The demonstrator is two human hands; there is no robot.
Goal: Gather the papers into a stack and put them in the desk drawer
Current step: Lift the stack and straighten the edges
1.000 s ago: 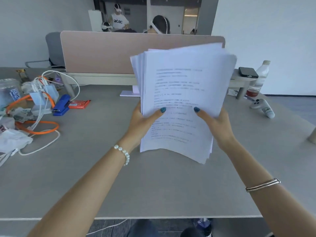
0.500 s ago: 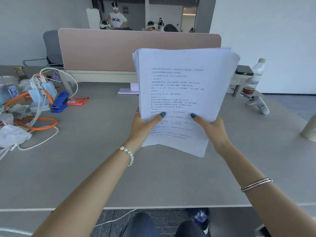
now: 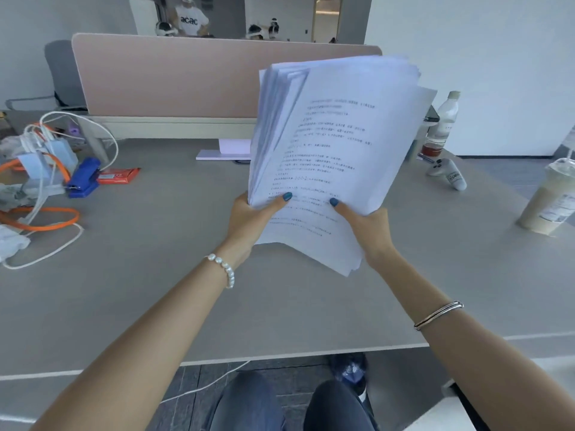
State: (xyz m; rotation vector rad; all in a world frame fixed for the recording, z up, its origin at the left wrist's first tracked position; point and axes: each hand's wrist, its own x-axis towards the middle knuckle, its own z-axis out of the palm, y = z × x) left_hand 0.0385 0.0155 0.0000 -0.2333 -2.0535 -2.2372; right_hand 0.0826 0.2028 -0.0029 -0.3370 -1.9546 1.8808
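A thick stack of papers point(image 3: 336, 157) is up in the air above the grey matte desk point(image 3: 161, 275), white sheets with printed lines too blurred to read, edges uneven and fanning apart along the upper left side. The left hand point(image 3: 249, 220) clamps the lower left edge, thumb pressed flat across the front sheet, blue polish on the nail; the right hand point(image 3: 367, 227) pinches the lower right part the same way, thumb on top. The other fingers of both hands sit behind the sheets, out of sight. A pearl bracelet point(image 3: 224, 270) circles the left wrist, a smooth metal bangle point(image 3: 438, 314) the right forearm. The stack tilts, its bottom corner hanging clear of the desktop. It hides part of the pink fabric divider point(image 3: 174, 79). On the left, a blue stapler point(image 3: 84, 178) beside a tangle of white and orange cables point(image 3: 46, 219); on the right, a lidded iced drink cup point(image 3: 550, 197), cut off by the frame edge.
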